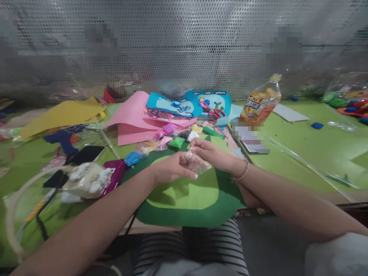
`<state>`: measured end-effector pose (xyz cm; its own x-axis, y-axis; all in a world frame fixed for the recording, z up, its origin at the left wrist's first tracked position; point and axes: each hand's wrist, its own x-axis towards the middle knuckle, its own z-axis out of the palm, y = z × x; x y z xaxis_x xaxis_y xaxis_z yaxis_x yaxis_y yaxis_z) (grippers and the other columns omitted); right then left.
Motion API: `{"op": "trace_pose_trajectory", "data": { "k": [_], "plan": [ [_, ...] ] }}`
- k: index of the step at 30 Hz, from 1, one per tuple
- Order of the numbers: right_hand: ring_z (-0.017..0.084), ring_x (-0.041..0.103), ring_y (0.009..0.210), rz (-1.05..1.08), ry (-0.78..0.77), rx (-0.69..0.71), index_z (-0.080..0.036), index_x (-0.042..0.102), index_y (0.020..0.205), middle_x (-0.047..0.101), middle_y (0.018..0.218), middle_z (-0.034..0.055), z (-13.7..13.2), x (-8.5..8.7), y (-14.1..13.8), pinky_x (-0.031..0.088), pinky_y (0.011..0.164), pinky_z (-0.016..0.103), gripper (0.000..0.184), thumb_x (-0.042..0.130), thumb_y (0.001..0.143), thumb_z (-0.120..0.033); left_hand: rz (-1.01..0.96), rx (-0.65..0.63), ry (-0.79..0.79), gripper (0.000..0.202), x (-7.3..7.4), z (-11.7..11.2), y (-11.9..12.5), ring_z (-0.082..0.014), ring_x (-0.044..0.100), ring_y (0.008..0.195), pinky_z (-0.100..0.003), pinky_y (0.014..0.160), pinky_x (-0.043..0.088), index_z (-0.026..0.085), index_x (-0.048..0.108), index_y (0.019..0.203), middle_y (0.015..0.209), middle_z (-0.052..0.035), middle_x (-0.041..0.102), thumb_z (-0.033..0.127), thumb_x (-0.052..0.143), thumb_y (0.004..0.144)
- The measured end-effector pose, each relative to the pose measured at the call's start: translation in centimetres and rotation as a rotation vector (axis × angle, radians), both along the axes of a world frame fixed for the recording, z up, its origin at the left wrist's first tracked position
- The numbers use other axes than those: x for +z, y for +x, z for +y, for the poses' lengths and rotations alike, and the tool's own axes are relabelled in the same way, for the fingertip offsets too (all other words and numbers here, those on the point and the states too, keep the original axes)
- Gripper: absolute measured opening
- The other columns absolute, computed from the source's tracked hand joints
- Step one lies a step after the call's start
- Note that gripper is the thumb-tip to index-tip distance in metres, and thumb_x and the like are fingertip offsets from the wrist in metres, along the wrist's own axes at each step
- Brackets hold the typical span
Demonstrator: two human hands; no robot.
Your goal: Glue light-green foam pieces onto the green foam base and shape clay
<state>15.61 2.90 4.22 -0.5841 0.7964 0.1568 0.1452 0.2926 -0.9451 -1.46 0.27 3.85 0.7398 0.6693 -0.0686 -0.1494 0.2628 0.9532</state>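
Observation:
My left hand (172,168) and my right hand (211,153) meet above a dark green felt sheet (198,212) with a lighter green shape on it. Both pinch a small clear plastic packet (197,163) with something pinkish inside. The left fingers close on its lower edge, the right fingers on its top. A beaded bracelet (242,174) sits on my right wrist. Just beyond my hands lie several small packets of coloured clay (176,142), green, pink, blue and white.
Pink (133,115) and yellow (64,115) foam sheets, a blue picture sheet (189,102) with red scissors (217,114), a blue glue gun (64,138), a black phone (86,154), a magenta case (116,172), a plush charm (86,180), a tilted plastic bottle (261,100). A perforated metal screen (184,46) backs the table.

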Motion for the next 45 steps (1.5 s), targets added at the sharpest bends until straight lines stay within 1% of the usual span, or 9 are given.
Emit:
{"op": "trace_pose_trajectory", "data": {
  "k": [5,9,14,18,23,34,39,42,45],
  "plan": [
    [0.01,0.039,0.056,0.018,0.025,-0.001,-0.02,0.048,0.076,0.043,0.063,-0.0037,0.0,0.1,0.1,0.033,0.05,0.023,0.023,0.054,0.081,-0.042,0.019,-0.009,0.038,0.038,0.2,-0.3,0.2,-0.0148,0.058,0.084,-0.026,0.077,0.043,0.02,0.073,0.089,0.086,-0.0037,0.067,0.021,0.082,0.052],
    [0.009,0.032,0.05,0.127,-0.047,-0.104,-0.021,0.043,0.073,0.035,0.06,-0.0056,0.6,0.0,0.5,0.027,0.046,0.022,0.025,0.054,0.082,-0.042,-0.021,-0.002,0.046,0.046,0.4,-0.7,0.5,-0.0149,0.056,0.086,-0.024,0.074,0.041,0.021,0.071,0.099,0.091,-0.0032,0.065,0.022,0.08,0.055],
    [0.01,0.035,0.054,0.407,-0.119,-0.173,-0.021,0.044,0.07,0.035,0.064,-0.003,1.8,0.0,0.9,0.033,0.05,0.023,0.013,0.049,0.08,-0.027,-0.104,0.096,0.034,0.056,0.8,-0.5,0.5,-0.0105,0.053,0.074,-0.02,0.067,0.04,0.022,0.065,0.112,0.084,-0.0014,0.06,0.017,0.078,0.058],
    [0.009,0.039,0.059,0.413,0.04,-0.257,-0.021,0.052,0.078,0.043,0.072,-0.0027,1.8,-0.2,1.1,0.036,0.056,0.023,0.004,0.049,0.08,-0.02,-0.181,0.247,-0.002,0.058,1.1,0.1,0.2,-0.0087,0.051,0.073,-0.019,0.068,0.041,0.024,0.062,0.116,0.092,-0.0005,0.059,0.016,0.076,0.06],
    [0.011,0.051,0.074,0.401,0.296,-0.367,-0.023,0.055,0.09,0.056,0.088,-0.0008,1.5,-0.5,1.1,0.043,0.068,0.025,0.011,0.06,0.082,-0.028,-0.209,0.269,-0.007,0.05,1.1,0.4,0.1,-0.0102,0.052,0.081,-0.02,0.071,0.042,0.022,0.066,0.107,0.106,-0.0027,0.059,0.017,0.078,0.058],
    [0.018,0.061,0.09,0.266,0.46,-0.417,-0.024,0.067,0.085,0.067,0.092,0.0038,0.9,-0.2,0.9,0.05,0.082,0.034,0.012,0.066,0.078,-0.033,-0.221,0.327,-0.054,0.051,1.3,0.3,0.2,-0.0115,0.054,0.086,-0.021,0.071,0.043,0.021,0.064,0.109,0.11,-0.0028,0.059,0.015,0.073,0.06],
    [0.021,0.064,0.092,0.19,0.443,-0.455,-0.024,0.072,0.092,0.071,0.097,0.0042,0.9,-0.5,0.8,0.05,0.087,0.039,0.019,0.066,0.077,-0.035,-0.243,0.32,-0.123,0.053,1.2,0.1,0.3,-0.0114,0.053,0.079,-0.023,0.07,0.042,0.021,0.064,0.11,0.103,-0.0028,0.06,0.016,0.072,0.058],
    [0.02,0.064,0.096,0.186,0.454,-0.406,-0.026,0.071,0.1,0.07,0.103,0.0026,0.9,-0.6,0.9,0.049,0.091,0.039,0.022,0.064,0.079,-0.03,-0.23,0.315,-0.133,0.051,1.1,0.3,0.3,-0.011,0.053,0.078,-0.023,0.069,0.041,0.021,0.065,0.106,0.103,-0.0025,0.061,0.013,0.072,0.056],
    [0.018,0.06,0.107,0.156,0.545,-0.26,-0.029,0.066,0.111,0.066,0.114,0.0007,0.6,-0.2,1.0,0.046,0.098,0.037,0.029,0.056,0.085,-0.023,-0.231,0.321,-0.122,0.045,1.0,0.5,0.1,-0.0103,0.052,0.077,-0.023,0.067,0.04,0.021,0.067,0.102,0.098,-0.001,0.062,0.014,0.071,0.057]
  ]
}}
